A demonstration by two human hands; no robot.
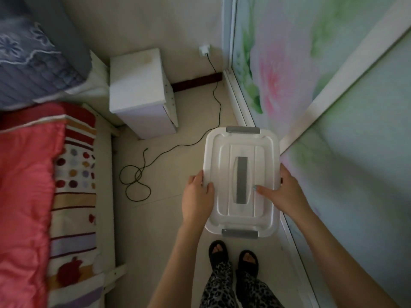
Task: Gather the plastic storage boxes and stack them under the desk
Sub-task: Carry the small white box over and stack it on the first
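A white plastic storage box (pixel 224 156) with a grey lid handle and grey end latches is in front of me, seen from above, over the tiled floor. My left hand (pixel 196 197) grips its left edge, thumb on the lid. My right hand (pixel 281 192) grips its right edge, with the thumb lying on the lid beside the grey handle. Whether the box rests on the floor or is lifted I cannot tell. No desk is in view.
A white bedside cabinet (pixel 138 90) stands ahead on the left. A black cable (pixel 142 174) trails from a wall plug and coils on the floor. A bed with a red quilt (pixel 24 185) fills the left. A flowered sliding door (pixel 311 85) runs along the right.
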